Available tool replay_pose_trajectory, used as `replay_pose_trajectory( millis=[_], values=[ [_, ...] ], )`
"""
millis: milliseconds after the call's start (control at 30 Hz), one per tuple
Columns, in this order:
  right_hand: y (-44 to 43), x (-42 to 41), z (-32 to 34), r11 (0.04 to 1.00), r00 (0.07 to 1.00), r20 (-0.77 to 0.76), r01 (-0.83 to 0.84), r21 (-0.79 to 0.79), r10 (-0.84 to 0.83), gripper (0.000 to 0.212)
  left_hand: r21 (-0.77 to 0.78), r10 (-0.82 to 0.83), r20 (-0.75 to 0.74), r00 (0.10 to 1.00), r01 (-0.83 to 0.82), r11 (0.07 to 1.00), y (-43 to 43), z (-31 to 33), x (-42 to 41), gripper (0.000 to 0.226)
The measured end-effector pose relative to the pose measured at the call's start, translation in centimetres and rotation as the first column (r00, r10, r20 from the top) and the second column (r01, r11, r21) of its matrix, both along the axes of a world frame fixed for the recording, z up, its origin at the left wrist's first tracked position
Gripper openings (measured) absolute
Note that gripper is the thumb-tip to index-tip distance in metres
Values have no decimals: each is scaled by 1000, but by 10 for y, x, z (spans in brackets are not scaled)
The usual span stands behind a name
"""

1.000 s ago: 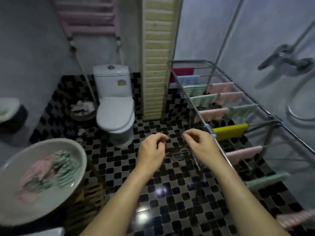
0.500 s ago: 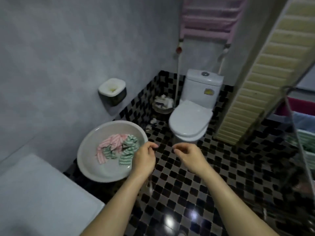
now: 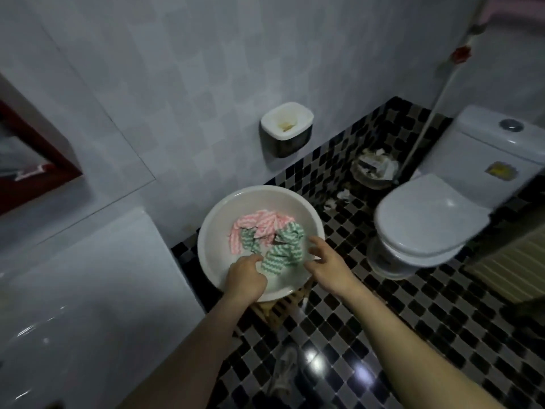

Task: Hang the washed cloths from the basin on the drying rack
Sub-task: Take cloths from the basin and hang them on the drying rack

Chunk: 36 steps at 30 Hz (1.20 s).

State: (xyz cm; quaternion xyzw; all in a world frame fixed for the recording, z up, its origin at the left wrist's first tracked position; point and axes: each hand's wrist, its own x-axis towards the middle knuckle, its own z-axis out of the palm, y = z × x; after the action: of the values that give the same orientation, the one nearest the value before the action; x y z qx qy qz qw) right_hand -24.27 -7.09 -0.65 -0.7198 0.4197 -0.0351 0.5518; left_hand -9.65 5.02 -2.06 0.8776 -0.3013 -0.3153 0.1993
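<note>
1. Step in hand: pick-up phase. Both hands are at the basin. No cloth is lifted clear, so hanging has not begun for this item.
2. Workpiece pos.: the pink cloths lie crumpled in the far-left part of the basin. The green cloths lie in the near-right part and overlap the pink ones at mid-basin. The basin sits on a wooden stool by the wall, to the left of the toilet.
3. L hand: fingers curled fwd and down, tips at the near-left edge of the green cloths. Cannot tell whether they pinch the fabric or only touch it, as the back of the hand hides the contact.
4. R hand: fingers spread and relaxed, grasping nothing. It sits over the basin's right rim, just beside the green cloths.
5. Drying rack: not in view from this pos.
6. Next move (est.): take ONE green cloth, the nearest to both hands.
   - Pinch an edge w/ the L hand.
   - Bring the R hand in to a second edge or corner.
   - Lift the cloth clear of the rim.
   - Spread it flat between the hands before turning to the rack.
7. Caution (est.): the cloths are tangled, so pulling one will prob. drag a neighbour along. Separate them inside the basin. Wet fabric may drip on the glossy tile floor.
</note>
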Motion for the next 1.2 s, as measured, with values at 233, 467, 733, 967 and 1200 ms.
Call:
replay_pose_trajectory(
  millis=[233, 467, 733, 967, 1200],
  values=[
    [-28, 61, -39, 927, 942, -269, -271, -258, 201, 58, 111, -62, -21, 998, 64, 992, -43, -52, 50, 53],
    [-57, 116, -75, 725, 733, -590, -603, -333, 339, 40, 265, -163, -32, 986, 166, 950, -84, -109, 83, 57],
    [-74, 133, -107, 901, 944, -328, -161, -403, 22, 19, -189, 339, -133, 931, -360, 914, -76, -132, 110, 21],
    [-96, 132, -65, 600, 773, 68, 430, 675, -631, 15, -359, 402, -696, 595, -773, 523, -75, -73, 137, 31],
    [-97, 127, -68, 432, 790, -24, 360, 827, -613, 28, -321, 140, -203, 969, -201, 926, -93, -121, 139, 6]
  ],
)
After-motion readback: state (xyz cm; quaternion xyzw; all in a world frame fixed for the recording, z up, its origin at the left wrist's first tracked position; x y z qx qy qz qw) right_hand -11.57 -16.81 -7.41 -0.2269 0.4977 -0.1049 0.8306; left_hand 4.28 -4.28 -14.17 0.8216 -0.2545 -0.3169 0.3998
